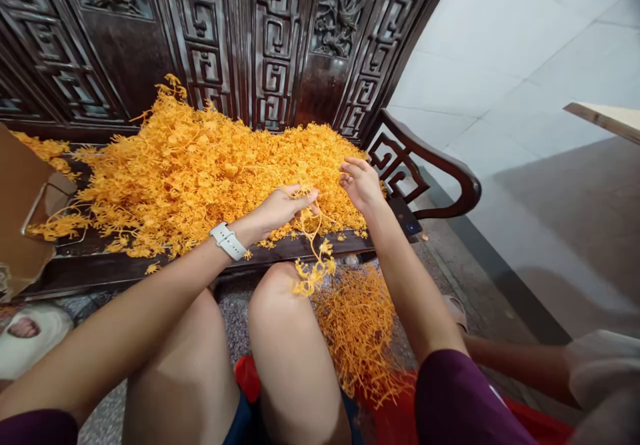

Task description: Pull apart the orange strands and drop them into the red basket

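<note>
My left hand (289,210), with a pale watch band (229,241) at the wrist, is closed on an orange plastic flower sprig (313,239). The sprig's thin stem and small blossoms dangle in front of my knee. To the right, my right hand (361,183) is raised apart from the left, its fingers loosely bent and somewhat spread, with nothing visible in them. Behind both hands, a large heap of orange plastic flowers (200,165) covers much of the dark wooden bench seat (120,268). A pile of bare orange stems (357,325) lies low, beside my right knee.
The carved bench back (240,45) rises behind the heap, and a curved armrest (440,165) closes the right end. A cardboard box (25,211) stands at left. By the armrest lies a dark flat object (407,221). Another person's arm (520,365) shows at lower right.
</note>
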